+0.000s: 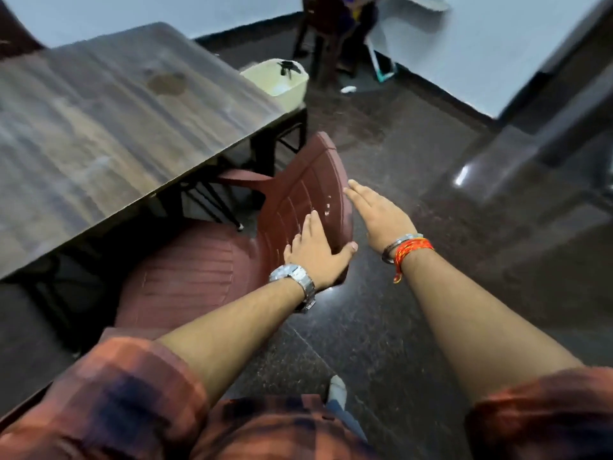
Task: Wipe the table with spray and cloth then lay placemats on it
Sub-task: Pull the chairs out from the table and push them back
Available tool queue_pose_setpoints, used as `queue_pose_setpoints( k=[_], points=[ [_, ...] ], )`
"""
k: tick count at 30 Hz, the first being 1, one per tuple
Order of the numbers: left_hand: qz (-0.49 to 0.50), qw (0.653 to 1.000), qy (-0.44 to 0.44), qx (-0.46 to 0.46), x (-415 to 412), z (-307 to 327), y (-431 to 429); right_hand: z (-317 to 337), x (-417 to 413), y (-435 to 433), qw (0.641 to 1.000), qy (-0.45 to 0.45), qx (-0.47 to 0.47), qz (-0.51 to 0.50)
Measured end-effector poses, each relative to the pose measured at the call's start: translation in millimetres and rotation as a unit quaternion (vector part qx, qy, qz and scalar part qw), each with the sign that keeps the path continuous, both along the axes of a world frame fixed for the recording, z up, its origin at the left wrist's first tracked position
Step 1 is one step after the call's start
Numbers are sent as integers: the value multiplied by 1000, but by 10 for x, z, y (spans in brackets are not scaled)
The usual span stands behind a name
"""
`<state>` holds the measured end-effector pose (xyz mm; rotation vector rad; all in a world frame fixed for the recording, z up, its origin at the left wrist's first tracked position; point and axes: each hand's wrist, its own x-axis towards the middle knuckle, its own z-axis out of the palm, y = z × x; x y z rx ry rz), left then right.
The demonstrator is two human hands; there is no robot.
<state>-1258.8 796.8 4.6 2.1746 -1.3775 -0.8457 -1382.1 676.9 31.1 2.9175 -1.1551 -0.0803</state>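
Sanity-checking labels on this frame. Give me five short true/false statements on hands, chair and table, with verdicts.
1. The left hand rests on the back of the reddish-brown chair. True.
2. The right hand holds a cloth. False: it is open and empty, fingers extended beside the chair back.
3. Placemats are laid on the table. False: none are visible; the wooden top shows only a dark stain.
4. The watch is on the left wrist. True.
5. The chair stands far from the table. False: its seat sits right at the table edge, partly under it.
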Motion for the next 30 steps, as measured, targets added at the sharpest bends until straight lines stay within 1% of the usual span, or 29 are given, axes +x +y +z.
queue_pose_setpoints(
  k=[3,7,10,13,15,17,21,25,28,30],
  points=[
    [61,997,12,53,-233,-15,-187,-71,87,-436,992,43,-12,116],
    [135,987,21,85,-545,-14,-375,-145,236,-829,966,100,-26,238],
    [154,980,-17,128,-721,-66,-426,-177,333,-953,945,159,-44,284],
    [173,970,-45,167,-726,-158,-391,-221,392,-909,929,204,-44,307],
    [174,970,-74,155,-720,-211,-362,-272,410,-862,921,225,-43,316],
    [170,970,-111,135,-726,-223,-333,-298,412,-843,919,224,-50,322],
    [124,973,-136,140,-679,-134,-95,-263,397,-692,905,211,-77,360],
    [88,975,-137,154,-615,-124,490,-167,399,-188,884,192,-76,420],
    [64,970,-159,174,-500,-143,1032,-94,419,312,860,181,-52,475],
    [43,965,-174,194,-382,-114,1325,-83,448,607,855,174,-30,487]
  ],
)
